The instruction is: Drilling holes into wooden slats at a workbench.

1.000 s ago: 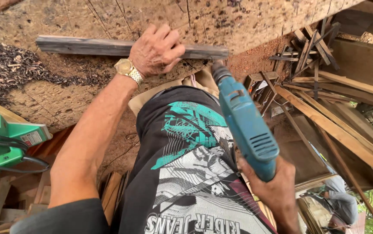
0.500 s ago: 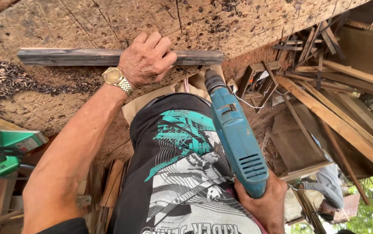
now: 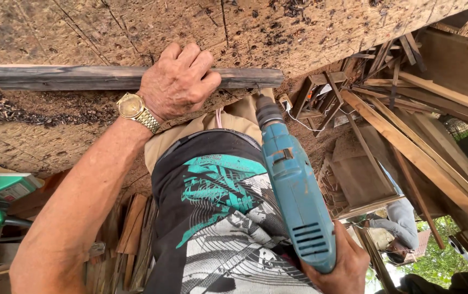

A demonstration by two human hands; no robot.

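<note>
The left hand (image 3: 178, 83) pressed the grey wooden strip (image 3: 71, 77) flat on the bench (image 3: 54, 27), while the right hand (image 3: 338, 263) was wrapped around the blue drill (image 3: 296, 188), whose bit touched the strip's end, so drilling was in hand and needed steady pressure.

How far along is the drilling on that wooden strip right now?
Done: the grey wooden strip lies on the workbench, pinned by the left hand. In hand: the right hand holds the blue drill, its bit at the strip's right end. Left: I cannot tell whether the bit has entered the wood; no finished hole shows along the strip.
</note>
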